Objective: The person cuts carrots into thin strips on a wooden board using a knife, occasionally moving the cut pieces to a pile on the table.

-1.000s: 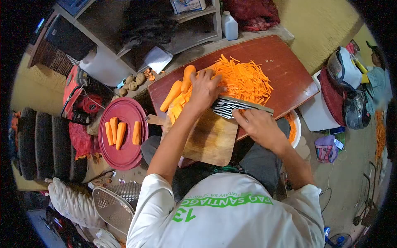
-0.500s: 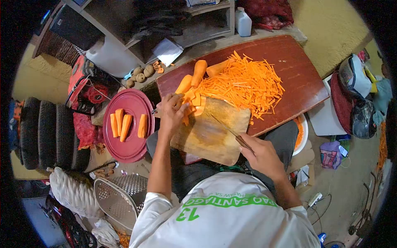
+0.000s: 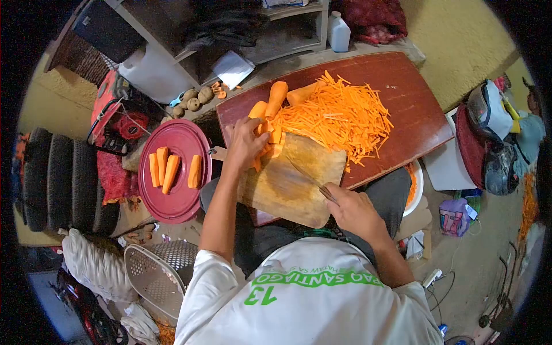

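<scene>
Left hand (image 3: 246, 144) leaves the shreds (image 3: 345, 118) for the slices (image 3: 275, 136)

A second ago both hands were at the heap; now it lies beyond the chopping board (image 3: 287, 187), on the bench (image 3: 417, 95): a changeover between batches, I'd judge. The hands are well apart. The left, fingers bent, is over the slices at the board's left edge; whether it grips, I can't tell. The right hand (image 3: 357, 211) is wrapped round the knife (image 3: 328, 193), its blade slanting across the board.

The dark red tabletop (image 3: 415, 103) carries a wide heap of carrot strips (image 3: 352, 119); at its left lie peeled carrots (image 3: 277, 98), and a worn wooden cutting board (image 3: 299, 202) rests over the near edge, with cut carrot pieces (image 3: 276, 135) bunched by its far left corner
</scene>
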A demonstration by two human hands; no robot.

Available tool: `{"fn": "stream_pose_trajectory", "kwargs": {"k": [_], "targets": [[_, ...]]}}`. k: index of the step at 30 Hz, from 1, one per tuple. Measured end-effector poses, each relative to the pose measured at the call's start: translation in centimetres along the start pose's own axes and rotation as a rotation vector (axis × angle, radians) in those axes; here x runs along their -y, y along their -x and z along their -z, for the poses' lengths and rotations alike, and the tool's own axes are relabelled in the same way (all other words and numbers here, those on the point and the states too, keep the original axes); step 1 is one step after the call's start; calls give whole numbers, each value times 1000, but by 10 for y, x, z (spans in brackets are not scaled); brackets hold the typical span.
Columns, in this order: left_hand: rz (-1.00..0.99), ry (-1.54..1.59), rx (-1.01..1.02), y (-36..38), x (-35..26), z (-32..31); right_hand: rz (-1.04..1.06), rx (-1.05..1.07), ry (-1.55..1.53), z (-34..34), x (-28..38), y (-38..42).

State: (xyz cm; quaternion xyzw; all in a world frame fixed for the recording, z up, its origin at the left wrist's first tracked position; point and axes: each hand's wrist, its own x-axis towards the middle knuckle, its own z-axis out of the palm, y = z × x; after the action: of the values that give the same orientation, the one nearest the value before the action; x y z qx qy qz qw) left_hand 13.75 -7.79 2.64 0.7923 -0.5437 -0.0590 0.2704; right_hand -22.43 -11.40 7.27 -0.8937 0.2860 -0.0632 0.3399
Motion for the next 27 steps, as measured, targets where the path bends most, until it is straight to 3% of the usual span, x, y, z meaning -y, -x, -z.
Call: {"fn": "stream_pose_trajectory", "kwargs": {"k": [8, 11, 14, 15, 17, 21, 27], "targets": [[-277, -82, -263, -5, -3, -3, -147, 50, -57, 9, -5, -6], [-303, -15, -290, 7, -22, 5, -188, 13, -71, 10, -6, -5], [-509, 151, -202, 46, -37, -7, -216, -6, -131, 11, -10, -7], [-462, 95, -32, 66, -68, 12, -225, -13, -160, 11, -12, -7], [-522, 15, 140, 93, -67, -3, -234, 2, -157, 14, -11, -8], [-339, 122, 54, 133, -64, -19, -112, -43, -182, 11, -14, -9], [-176, 83, -87, 139, -86, -38, -129, 139, -59, 19, 13, -11]]}}
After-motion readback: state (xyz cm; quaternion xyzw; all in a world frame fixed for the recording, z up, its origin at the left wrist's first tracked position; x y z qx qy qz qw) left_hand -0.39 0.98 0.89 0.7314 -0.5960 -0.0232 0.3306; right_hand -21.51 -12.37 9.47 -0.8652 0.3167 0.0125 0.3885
